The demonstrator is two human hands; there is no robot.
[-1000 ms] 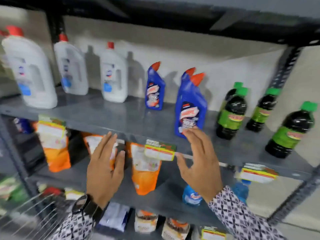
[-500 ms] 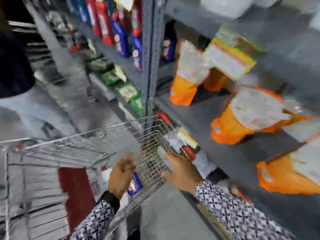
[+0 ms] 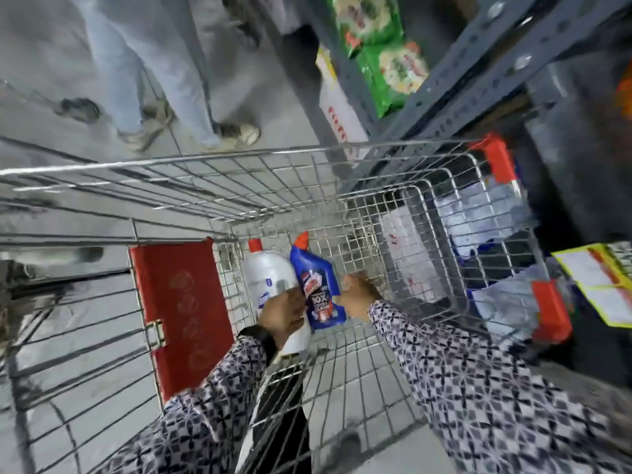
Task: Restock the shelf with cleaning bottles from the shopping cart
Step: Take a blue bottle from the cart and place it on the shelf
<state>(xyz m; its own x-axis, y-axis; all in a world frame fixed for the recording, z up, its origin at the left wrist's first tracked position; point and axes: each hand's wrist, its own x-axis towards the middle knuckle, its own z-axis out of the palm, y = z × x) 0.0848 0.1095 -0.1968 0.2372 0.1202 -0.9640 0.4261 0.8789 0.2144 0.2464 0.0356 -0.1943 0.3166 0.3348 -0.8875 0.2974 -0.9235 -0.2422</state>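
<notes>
Partly blurred, our right hand (image 3: 355, 295) half hidden behind the blue bottle (image 3: 318, 289), its grip unclear, left hand (image 3: 282, 313) clasping the white bottle (image 3: 270, 278) inside the cart (image 3: 342, 159)

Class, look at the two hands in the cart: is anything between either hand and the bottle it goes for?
Nothing visible is. The left hand already grips the white bottle; the right hand touches the blue bottle beside it.
</notes>
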